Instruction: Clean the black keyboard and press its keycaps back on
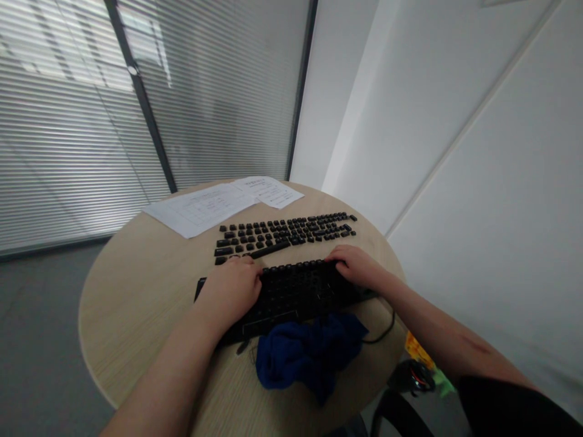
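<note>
A black keyboard [291,294] lies in front of me on the round table, its near side toward me. A row of keycaps stands along its far edge, while much of the rest looks bare of caps. My left hand [234,285] is curled over the far left part of the keyboard, with most of its fingers hidden beyond the edge. At the far right edge, my right hand [357,265] has its fingers and thumb bent together on the keyboard. Just beyond, loose black keycaps [300,230] lie in rows, including a long space bar [270,249].
A crumpled blue cloth [310,352] lies against the keyboard's near side. A black cable [387,332] curves off at the right. Printed papers [204,206] rest at the back of the wooden table [122,291]. A white wall [478,182] rises close on the right.
</note>
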`<control>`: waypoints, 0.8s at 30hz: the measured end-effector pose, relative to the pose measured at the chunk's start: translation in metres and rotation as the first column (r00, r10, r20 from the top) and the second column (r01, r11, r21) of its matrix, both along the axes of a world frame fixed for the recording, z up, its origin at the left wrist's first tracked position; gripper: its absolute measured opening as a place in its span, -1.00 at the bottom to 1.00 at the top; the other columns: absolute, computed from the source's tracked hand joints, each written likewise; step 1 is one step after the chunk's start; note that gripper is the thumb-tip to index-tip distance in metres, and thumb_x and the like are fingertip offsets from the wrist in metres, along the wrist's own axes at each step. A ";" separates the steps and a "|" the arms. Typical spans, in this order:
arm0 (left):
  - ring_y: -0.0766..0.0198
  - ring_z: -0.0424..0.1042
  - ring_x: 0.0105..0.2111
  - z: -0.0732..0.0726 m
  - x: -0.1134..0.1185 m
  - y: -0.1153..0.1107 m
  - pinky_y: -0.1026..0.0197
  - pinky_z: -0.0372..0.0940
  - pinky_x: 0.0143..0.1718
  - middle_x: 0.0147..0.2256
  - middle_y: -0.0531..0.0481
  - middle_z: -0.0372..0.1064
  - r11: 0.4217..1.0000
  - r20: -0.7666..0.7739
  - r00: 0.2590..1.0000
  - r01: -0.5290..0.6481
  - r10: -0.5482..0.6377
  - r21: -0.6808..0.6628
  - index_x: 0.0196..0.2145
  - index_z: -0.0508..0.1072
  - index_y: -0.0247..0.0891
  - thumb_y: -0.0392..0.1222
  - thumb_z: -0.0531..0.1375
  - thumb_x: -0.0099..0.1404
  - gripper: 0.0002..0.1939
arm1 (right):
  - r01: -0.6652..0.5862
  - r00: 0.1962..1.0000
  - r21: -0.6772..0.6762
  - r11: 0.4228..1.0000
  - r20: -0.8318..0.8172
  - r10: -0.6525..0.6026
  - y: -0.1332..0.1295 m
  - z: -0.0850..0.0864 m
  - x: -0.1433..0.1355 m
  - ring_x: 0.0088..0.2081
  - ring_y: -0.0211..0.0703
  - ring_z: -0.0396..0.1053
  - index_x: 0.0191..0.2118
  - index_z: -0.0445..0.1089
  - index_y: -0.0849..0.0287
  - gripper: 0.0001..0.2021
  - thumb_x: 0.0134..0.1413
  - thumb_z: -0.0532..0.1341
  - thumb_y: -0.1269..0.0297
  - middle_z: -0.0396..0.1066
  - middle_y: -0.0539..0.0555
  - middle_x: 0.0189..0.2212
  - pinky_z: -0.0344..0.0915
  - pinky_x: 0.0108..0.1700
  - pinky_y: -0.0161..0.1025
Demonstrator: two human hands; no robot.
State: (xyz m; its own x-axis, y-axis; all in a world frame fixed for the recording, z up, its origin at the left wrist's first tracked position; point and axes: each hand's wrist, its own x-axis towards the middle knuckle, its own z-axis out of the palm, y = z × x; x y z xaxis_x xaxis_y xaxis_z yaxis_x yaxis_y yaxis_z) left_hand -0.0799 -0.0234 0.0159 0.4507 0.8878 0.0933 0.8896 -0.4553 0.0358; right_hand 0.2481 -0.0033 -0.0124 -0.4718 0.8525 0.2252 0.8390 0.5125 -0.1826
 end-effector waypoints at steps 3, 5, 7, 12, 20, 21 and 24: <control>0.02 0.53 -0.11 0.001 -0.001 -0.001 0.04 0.41 -0.07 -0.14 -0.12 0.55 0.999 0.051 0.998 -0.036 0.036 -0.005 -0.13 0.61 -0.19 -0.28 0.05 0.37 -0.67 | 0.029 0.999 0.058 0.998 -0.035 -0.027 -0.003 0.004 -0.003 -0.09 -0.02 0.46 -0.16 0.59 0.20 -0.62 0.01 0.08 0.55 0.56 0.17 -0.17 0.34 0.07 -0.08; 0.02 0.52 -0.09 0.001 -0.002 -0.001 0.04 0.41 -0.07 -0.11 -0.10 0.55 0.999 0.087 0.995 -0.045 0.045 -0.003 -0.08 0.61 -0.15 -0.28 0.05 0.36 -0.66 | 0.023 0.998 0.077 0.997 -0.053 -0.019 -0.005 0.005 -0.006 -0.09 -0.03 0.45 -0.16 0.58 0.19 -0.62 0.00 0.08 0.56 0.55 0.16 -0.18 0.34 0.06 -0.08; 0.02 0.51 -0.07 0.000 -0.002 -0.001 0.04 0.41 -0.05 -0.09 -0.11 0.55 0.999 0.101 0.994 -0.032 0.031 0.010 -0.06 0.60 -0.15 -0.30 0.06 0.35 -0.64 | -0.019 0.998 0.072 0.997 -0.055 0.023 -0.008 0.006 -0.011 -0.09 -0.03 0.44 -0.14 0.57 0.18 -0.60 -0.01 0.08 0.56 0.55 0.15 -0.18 0.34 0.07 -0.08; 0.00 0.51 -0.08 0.001 -0.002 -0.003 0.03 0.42 -0.05 -0.15 -0.11 0.55 0.999 0.086 0.996 -0.034 0.031 0.030 -0.14 0.61 -0.18 -0.33 0.07 0.31 -0.66 | -0.101 0.993 0.051 0.994 -0.049 0.104 -0.014 0.013 -0.039 -0.05 -0.03 0.42 -0.08 0.57 0.18 -0.58 0.02 0.08 0.55 0.55 0.16 -0.13 0.29 0.12 -0.07; 0.00 0.54 -0.08 0.001 -0.005 -0.003 0.02 0.44 -0.03 -0.08 -0.14 0.57 0.989 0.152 0.981 -0.134 0.124 0.060 -0.11 0.62 -0.24 -0.34 0.05 0.31 -0.63 | -0.015 1.000 -0.002 1.000 0.017 0.015 -0.014 0.009 -0.071 -0.06 -0.01 0.40 -0.08 0.59 0.24 -0.61 0.06 0.10 0.54 0.53 0.19 -0.14 0.27 0.13 -0.07; 0.00 0.54 -0.08 0.002 -0.006 -0.003 0.01 0.45 -0.03 -0.07 -0.15 0.57 0.987 0.175 0.975 -0.148 0.135 0.063 -0.10 0.62 -0.24 -0.34 0.05 0.31 -0.63 | -0.010 1.000 0.007 1.000 0.005 0.010 -0.013 0.006 -0.071 -0.05 0.00 0.40 -0.08 0.59 0.24 -0.61 0.06 0.09 0.55 0.53 0.19 -0.15 0.27 0.13 -0.06; 0.00 0.55 -0.08 0.007 -0.008 -0.004 -0.01 0.44 0.00 -0.07 -0.14 0.58 0.971 0.284 0.939 -0.226 0.196 0.075 -0.03 0.60 -0.25 -0.34 0.04 0.32 -0.61 | -0.018 0.999 0.037 0.999 -0.041 0.019 -0.014 -0.002 -0.068 -0.05 0.00 0.39 -0.07 0.58 0.23 -0.60 0.05 0.09 0.56 0.53 0.19 -0.14 0.27 0.14 -0.04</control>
